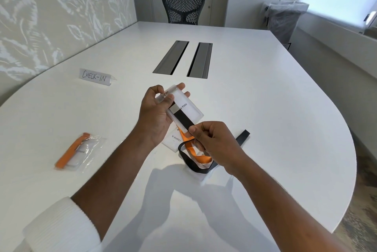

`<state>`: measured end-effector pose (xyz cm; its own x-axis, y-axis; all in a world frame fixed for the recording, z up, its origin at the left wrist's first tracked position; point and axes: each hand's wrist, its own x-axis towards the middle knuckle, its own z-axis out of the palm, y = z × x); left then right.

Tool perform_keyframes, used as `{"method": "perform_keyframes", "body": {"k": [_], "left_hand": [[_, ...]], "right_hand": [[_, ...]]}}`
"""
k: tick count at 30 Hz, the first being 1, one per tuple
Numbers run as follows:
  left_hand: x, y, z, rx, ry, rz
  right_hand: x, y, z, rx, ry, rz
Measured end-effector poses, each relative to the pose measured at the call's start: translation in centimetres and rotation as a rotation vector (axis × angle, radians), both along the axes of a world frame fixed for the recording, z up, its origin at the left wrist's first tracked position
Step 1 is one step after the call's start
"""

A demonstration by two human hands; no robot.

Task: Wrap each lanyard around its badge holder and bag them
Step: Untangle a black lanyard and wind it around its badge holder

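Observation:
My left hand (155,115) holds a clear badge holder (188,106) with a white name card above the table, thumb near its metal clip. A black lanyard (183,119) lies stretched across the holder's face. My right hand (212,141) pinches that strap at the holder's near edge; the rest of the strap loops down onto the table, its end (243,136) showing to the right. Beneath my hands lies a second badge holder (173,139) with an orange lanyard (201,156). At the left, a clear bag (81,152) holds a badge wrapped in an orange lanyard.
A white "CHECK-IN" tent card (94,77) stands at the back left of the white table (265,108). Two grey cable hatches (182,58) sit in the table's middle. A black mesh chair (183,4) stands at the far end, and a lined bin (283,19) at the right wall.

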<state>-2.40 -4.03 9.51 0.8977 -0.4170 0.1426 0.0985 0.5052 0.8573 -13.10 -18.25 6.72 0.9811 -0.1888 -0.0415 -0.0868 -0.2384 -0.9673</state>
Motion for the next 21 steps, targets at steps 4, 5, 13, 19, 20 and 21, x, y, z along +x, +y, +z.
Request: {"method": "perform_keyframes", "body": {"k": [4, 5, 13, 19, 20, 21], "left_hand": [[0.3, 0.1, -0.1, -0.064, 0.084, -0.011], [0.3, 0.1, -0.1, -0.086, 0.110, -0.014], [-0.2, 0.2, -3.0, 0.463, -0.253, 0.177], [-2.1, 0.1, -3.1, 0.399, -0.460, -0.130], [-2.4, 0.0, -3.0, 0.396, -0.442, -0.163], [-2.6, -0.1, -3.0, 0.378, -0.407, -0.206]], "right_hand": [[0.0, -0.1, 0.1, 0.013, -0.027, 0.017], [0.0, 0.0, 0.2, 0.020, -0.045, 0.020], [-0.3, 0.3, 0.9, 0.173, -0.216, 0.020], [-0.5, 0.1, 2.0, 0.304, -0.276, 0.089], [-0.4, 0.1, 2.1, 0.320, -0.282, 0.095], [-0.4, 0.1, 2.1, 0.335, -0.289, 0.103]]}}
